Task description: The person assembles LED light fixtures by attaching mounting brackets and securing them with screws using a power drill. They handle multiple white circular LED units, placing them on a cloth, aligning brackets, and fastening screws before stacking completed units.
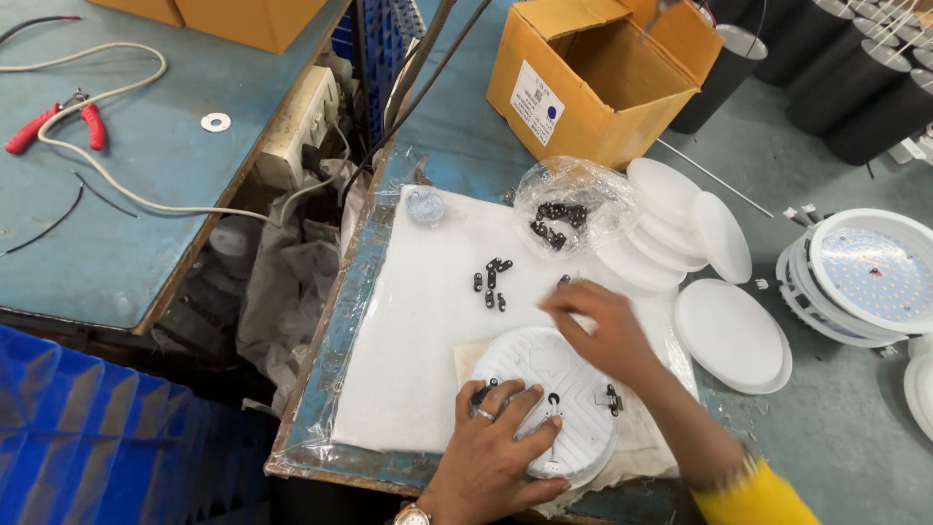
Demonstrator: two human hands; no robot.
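A round white lamp housing (pixel 559 384) lies face down on a white foam sheet (pixel 428 331), with small black clips fitted to its back. My left hand (pixel 496 452) rests flat on its near edge, fingers spread, a ring on one finger. My right hand (pixel 598 326) hovers over the housing's far edge, fingers curled toward several loose black clips (pixel 492 282) on the sheet. Whether it pinches a clip is hidden. A clear plastic bag (pixel 569 209) with more black clips lies behind.
Stacked white round covers (pixel 671 228) lie to the right, one single disc (pixel 731 333) nearer. An open cardboard box (pixel 603 73) stands at the back. Lamp units with LED boards (pixel 870 277) sit far right. Red pliers (pixel 58 122) and a white cable (pixel 107 92) lie on the left bench.
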